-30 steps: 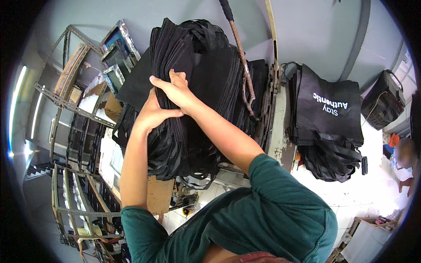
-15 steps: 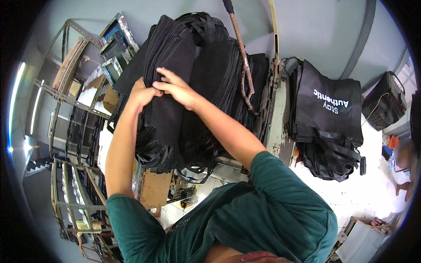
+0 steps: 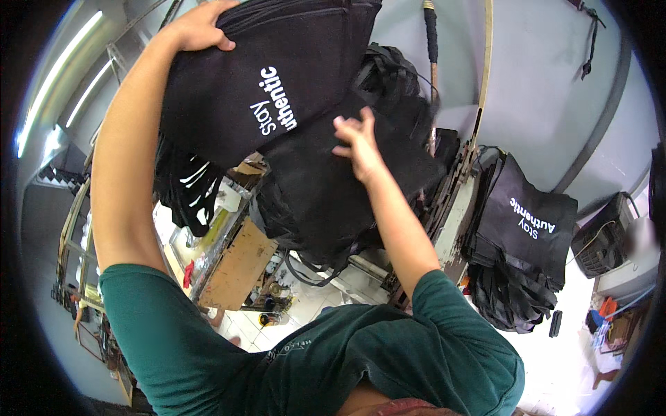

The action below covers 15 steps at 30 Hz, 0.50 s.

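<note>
At the upper left my left hand grips the top edge of a bundle of black tote bags, its thumb on the near face. White lettering shows on the front bag, and strap handles dangle below. My right hand has its fingers apart, slightly blurred, over a second pile of black bags in the middle. Whether a fingertip touches that pile I cannot tell. More loose straps bunch up at its far end.
Another stack of lettered black bags lies to the right, beside a dark plastic crate. A wrapped rod stands behind the middle pile. Below are a brown board and small items on a tiled floor.
The left bundle has been lifted and spread to the upper left, so its white lettering now shows. My hands, close together before, have separated; the right one now sits over the middle pile.
</note>
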Each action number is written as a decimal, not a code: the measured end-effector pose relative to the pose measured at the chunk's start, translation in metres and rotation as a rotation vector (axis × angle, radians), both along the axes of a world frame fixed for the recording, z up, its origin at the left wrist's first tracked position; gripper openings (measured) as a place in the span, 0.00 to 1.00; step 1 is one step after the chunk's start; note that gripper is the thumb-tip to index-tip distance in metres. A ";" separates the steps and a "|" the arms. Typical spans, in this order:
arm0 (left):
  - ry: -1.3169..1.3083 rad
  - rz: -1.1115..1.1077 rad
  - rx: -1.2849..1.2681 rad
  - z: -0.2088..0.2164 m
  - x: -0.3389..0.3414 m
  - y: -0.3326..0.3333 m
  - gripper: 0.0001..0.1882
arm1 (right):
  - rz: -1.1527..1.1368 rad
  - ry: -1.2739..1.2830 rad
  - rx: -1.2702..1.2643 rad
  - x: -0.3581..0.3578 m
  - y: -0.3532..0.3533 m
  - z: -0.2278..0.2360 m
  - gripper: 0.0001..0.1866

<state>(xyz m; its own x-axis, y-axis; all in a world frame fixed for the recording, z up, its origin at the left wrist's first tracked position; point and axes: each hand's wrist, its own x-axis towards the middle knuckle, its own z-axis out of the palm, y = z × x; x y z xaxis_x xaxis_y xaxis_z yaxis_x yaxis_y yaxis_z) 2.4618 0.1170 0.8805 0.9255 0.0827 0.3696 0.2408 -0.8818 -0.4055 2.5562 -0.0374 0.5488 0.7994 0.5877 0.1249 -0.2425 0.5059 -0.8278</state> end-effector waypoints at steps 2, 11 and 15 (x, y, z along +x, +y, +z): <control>-0.003 -0.040 -0.120 0.007 -0.019 0.019 0.38 | -0.120 0.088 0.088 0.015 -0.012 0.012 0.52; -0.008 0.049 -0.252 0.071 -0.083 0.052 0.42 | 0.199 -1.330 -1.302 -0.019 0.005 -0.057 0.46; -0.222 0.158 0.232 0.128 -0.148 0.073 0.45 | 0.339 -1.563 -1.162 0.067 0.005 -0.069 0.38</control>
